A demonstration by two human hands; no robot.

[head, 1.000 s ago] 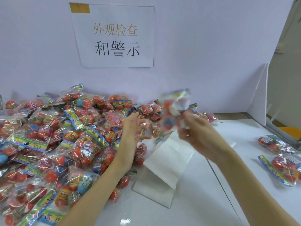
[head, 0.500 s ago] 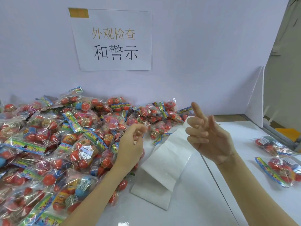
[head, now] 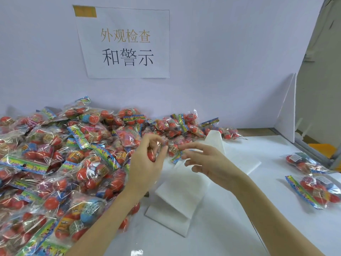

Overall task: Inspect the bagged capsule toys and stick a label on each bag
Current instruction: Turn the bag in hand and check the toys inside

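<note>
handling of a bagged capsule toy at the edge of the pile

from left to right. the pile point(head: 60, 163) of unlabelled bags covered the left half of the table point(head: 230, 228), heaped against the back wall below a paper sign point(head: 127, 43). at the pile's right edge the left hand point(head: 147, 163) curled its fingers round one bag point(head: 172, 147), a red capsule showing inside the grip. the right hand point(head: 208, 159) reached toward the same bag with fingers spread and relaxed, fingertips at its crinkled film; whether they touched it could not be told, as the area was blurred. white sheets point(head: 184, 189) lay just beneath both hands; no label could be made out on them. two more bags point(head: 313, 182) lay well apart at the far right.

judged handling: the bag looked light, its clear film thin, slippery and noisy, the hard round capsules free to roll inside. a hold on the stiff printed header strip, or round the capsules through the film, would likely be steadier than a pinch on loose film. a label would need a flat, taut patch.
</note>
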